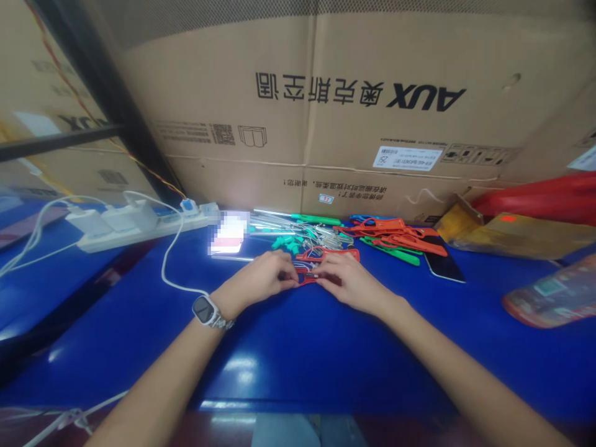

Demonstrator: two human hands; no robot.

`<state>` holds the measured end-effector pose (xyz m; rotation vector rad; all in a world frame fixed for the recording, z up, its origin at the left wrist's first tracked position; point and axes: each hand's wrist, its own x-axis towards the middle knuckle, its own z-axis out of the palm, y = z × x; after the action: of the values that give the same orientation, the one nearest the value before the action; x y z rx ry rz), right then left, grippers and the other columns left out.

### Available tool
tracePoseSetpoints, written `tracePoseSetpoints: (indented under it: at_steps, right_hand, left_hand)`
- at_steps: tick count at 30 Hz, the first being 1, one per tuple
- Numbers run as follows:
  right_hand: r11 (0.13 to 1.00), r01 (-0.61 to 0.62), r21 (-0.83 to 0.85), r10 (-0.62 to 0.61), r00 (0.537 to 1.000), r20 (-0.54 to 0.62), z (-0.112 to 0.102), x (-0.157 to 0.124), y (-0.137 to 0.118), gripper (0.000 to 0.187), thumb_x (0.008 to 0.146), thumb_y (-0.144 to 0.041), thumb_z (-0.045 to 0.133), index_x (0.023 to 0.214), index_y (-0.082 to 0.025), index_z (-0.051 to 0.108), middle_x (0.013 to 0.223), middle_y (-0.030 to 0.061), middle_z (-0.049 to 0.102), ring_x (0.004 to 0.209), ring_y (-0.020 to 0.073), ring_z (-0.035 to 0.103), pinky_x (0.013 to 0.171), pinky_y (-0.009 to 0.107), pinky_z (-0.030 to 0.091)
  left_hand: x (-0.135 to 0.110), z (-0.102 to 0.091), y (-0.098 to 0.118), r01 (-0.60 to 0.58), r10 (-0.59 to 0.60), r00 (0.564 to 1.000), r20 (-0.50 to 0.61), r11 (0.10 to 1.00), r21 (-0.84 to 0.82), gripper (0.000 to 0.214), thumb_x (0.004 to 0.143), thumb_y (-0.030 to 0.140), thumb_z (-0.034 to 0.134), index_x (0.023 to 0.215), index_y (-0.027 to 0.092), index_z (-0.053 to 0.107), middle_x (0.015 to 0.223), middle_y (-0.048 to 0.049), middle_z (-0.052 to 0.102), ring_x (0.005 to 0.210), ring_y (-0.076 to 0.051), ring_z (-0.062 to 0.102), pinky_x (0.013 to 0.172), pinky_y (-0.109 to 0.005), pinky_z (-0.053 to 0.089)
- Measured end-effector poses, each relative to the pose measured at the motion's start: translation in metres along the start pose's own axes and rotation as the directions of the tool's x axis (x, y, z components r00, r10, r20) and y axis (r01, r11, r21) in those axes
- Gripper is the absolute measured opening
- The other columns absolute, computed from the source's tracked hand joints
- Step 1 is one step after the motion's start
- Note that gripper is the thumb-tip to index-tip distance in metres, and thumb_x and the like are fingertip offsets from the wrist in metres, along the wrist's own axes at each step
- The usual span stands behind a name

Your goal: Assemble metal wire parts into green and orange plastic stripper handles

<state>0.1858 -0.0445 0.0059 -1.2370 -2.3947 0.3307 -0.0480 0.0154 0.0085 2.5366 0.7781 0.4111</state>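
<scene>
My left hand point(266, 277), with a watch on its wrist, pinches the left side of a small red plastic piece point(307, 279) low over the blue table. My right hand point(348, 280) pinches its other side, and a small dark part shows near those fingertips. Fingers hide much of this piece. Just behind the hands lies another orange-red plastic piece point(347, 254) with thin white wires around it. Teal plastic bits point(287, 243) and a heap of thin metal parts point(326, 236) lie beyond the fingers.
A white power strip point(144, 228) with plugged-in chargers stands at left, its cable near my left wrist. A bright phone screen point(228, 233) lies behind my left hand. Orange handles point(395, 233), green handles point(395, 253) and a dark phone point(444, 264) lie right. Cardboard point(298, 136) walls the back.
</scene>
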Motion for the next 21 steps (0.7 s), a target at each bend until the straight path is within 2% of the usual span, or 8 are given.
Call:
tracePoseSetpoints:
  at_steps: [6,13,21]
  right_hand:
    - [0.999,0.039,0.030,-0.037,0.997,-0.073,0.004,-0.001,0.008,0.008,0.093,-0.019,0.062,0.094,-0.017,0.069,0.089,0.0041,0.068,0.087,0.0176,0.062,0.084,0.035,0.039]
    - [0.995,0.038,0.089,-0.029,0.995,-0.098,0.007,-0.001,0.012,0.010,0.095,-0.024,0.061,0.096,-0.019,0.069,0.084,0.0011,0.068,0.080,0.0152,0.060,0.084,0.033,0.037]
    - [0.972,0.162,-0.172,-0.169,0.985,-0.025,0.003,-0.004,0.006,0.024,0.101,-0.027,0.050,0.097,-0.018,0.072,0.087,0.0056,0.066,0.084,0.0176,0.059,0.082,0.034,0.036]
  left_hand:
    - [0.000,0.000,0.001,-0.010,0.010,1.000,0.004,1.000,0.015,0.010,0.088,0.024,0.067,0.086,0.020,0.076,0.086,-0.0033,0.067,0.080,-0.018,0.060,0.075,-0.031,0.045]
    - [0.001,-0.001,0.001,-0.010,0.010,1.000,0.004,1.000,0.007,0.010,0.087,0.024,0.068,0.086,0.020,0.077,0.086,-0.0041,0.068,0.081,-0.018,0.060,0.076,-0.031,0.046]
    - [0.000,-0.001,-0.002,-0.015,0.015,1.000,0.016,1.000,0.006,0.013,0.088,0.026,0.066,0.087,0.020,0.078,0.085,-0.0046,0.067,0.081,-0.019,0.060,0.077,-0.032,0.046]
